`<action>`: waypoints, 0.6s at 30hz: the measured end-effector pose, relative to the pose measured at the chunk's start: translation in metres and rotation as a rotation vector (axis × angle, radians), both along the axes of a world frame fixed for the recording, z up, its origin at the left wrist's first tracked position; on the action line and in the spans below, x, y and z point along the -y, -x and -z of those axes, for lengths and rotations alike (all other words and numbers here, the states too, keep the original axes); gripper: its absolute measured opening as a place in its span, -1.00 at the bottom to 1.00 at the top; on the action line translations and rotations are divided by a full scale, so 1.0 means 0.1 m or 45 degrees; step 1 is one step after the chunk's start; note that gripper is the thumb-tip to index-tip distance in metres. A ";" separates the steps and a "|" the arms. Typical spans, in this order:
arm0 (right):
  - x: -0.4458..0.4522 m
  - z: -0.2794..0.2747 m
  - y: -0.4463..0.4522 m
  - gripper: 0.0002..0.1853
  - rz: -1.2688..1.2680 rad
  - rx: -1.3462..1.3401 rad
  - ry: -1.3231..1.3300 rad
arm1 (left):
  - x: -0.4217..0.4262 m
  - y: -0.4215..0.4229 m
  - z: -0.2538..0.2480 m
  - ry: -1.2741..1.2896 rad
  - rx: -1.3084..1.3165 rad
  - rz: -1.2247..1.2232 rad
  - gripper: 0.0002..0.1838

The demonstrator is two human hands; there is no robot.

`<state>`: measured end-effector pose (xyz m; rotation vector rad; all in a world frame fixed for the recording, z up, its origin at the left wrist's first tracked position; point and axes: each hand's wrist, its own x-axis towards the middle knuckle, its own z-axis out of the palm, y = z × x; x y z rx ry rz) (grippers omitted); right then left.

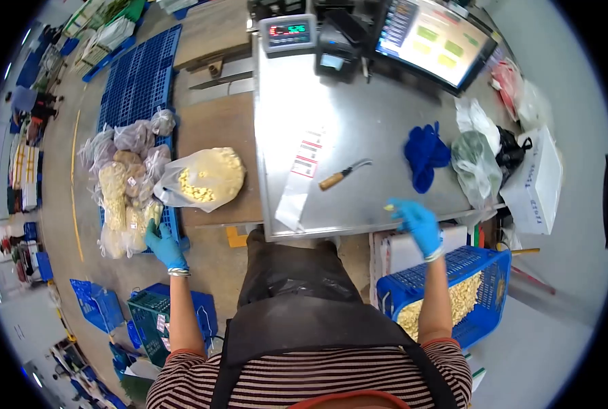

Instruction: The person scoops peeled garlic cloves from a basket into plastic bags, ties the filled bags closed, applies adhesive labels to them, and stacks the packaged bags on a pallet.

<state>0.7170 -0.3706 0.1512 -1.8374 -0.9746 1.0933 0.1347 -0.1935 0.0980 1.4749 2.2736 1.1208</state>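
Observation:
My right hand (420,228), in a blue glove, is over the front edge of the metal table (358,211). A small pale-yellow piece (389,207) is at its fingertips. Below that hand is a blue crate (498,286) holding many pale pieces (462,296) that look like peeled garlic cloves. My left hand (166,247), also gloved, reaches out low on the left beside several filled plastic bags (113,198); its thumb and fingers are apart. Whether it touches a bag, I cannot tell. Near it, a clear bag of pale-yellow pieces (205,180) rests on a brown board.
On the table are a hooked knife (337,180), a label strip (300,180), blue cloth gloves (425,155) and plastic bags (476,163). A scale display (288,33), a printer (338,51) and a screen (433,41) stand at the back. Blue pallets (140,75) lie left.

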 end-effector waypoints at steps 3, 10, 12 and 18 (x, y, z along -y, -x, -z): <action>-0.54 -0.04 1.23 -0.71 -0.290 -0.234 0.163 | -0.12 0.54 0.38 0.091 0.153 0.037 -0.59; -1.80 0.22 3.86 -0.68 -0.529 -0.507 0.039 | -0.46 0.77 0.76 0.388 0.475 0.013 -0.39; -2.30 0.53 4.50 -0.68 -0.648 -0.218 -0.011 | -0.73 0.72 0.82 0.422 0.338 0.070 -0.40; -3.32 2.65 5.47 -0.61 -0.241 -0.217 -0.156 | -1.30 0.98 1.05 0.658 0.891 0.397 -0.55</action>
